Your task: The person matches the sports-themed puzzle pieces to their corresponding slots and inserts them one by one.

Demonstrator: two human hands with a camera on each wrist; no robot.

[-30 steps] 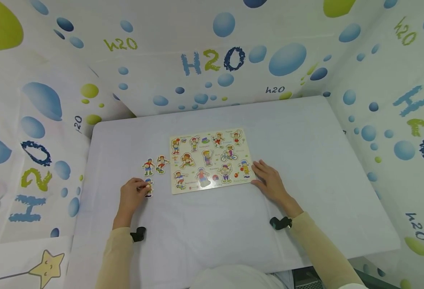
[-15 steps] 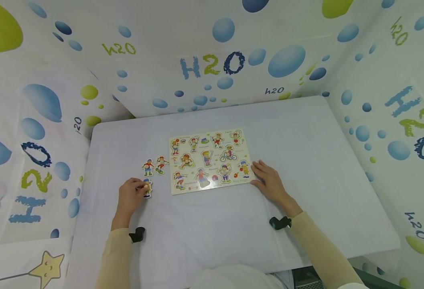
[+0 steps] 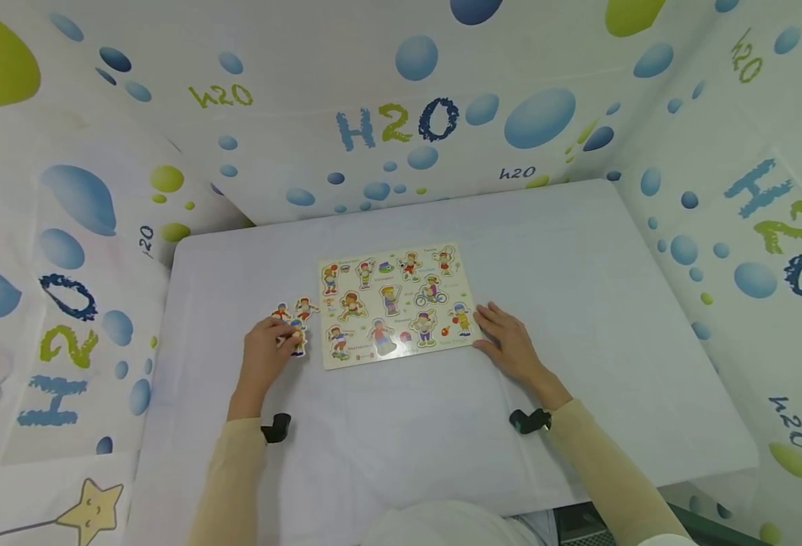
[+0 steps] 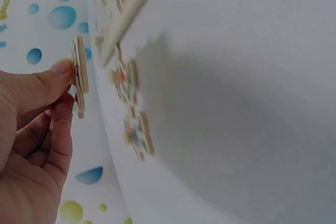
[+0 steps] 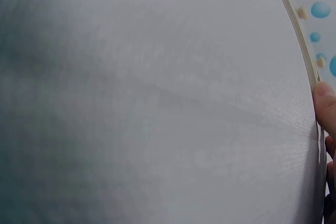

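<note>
My left hand [image 3: 268, 353] pinches a wooden puzzle piece [image 3: 298, 338], a figure with a blue cap, by its knob. In the left wrist view this puzzle piece [image 4: 80, 74] is raised off the table, thumb and fingers at its face. Two loose figure pieces lie just beyond: a skater piece [image 3: 305, 308] beside the board and a red-and-blue piece [image 3: 281, 311] partly behind my hand. The cream puzzle board [image 3: 373, 356] lies flat, with several knobbed sports figures in it. My right hand [image 3: 510, 343] rests with extended fingers at the board's right edge, thumb [image 5: 324, 100] against it.
A white cloth covers the table [image 3: 578, 303]. Behind it and at both sides stand white walls [image 3: 284, 68] printed with blue and green drops. Each wrist carries a small black camera, such as the left wrist camera [image 3: 276, 428].
My left hand has lifted the blue-capped puzzle piece off the table and moved it right and away from me, toward the board. The right hand stays in place.
</note>
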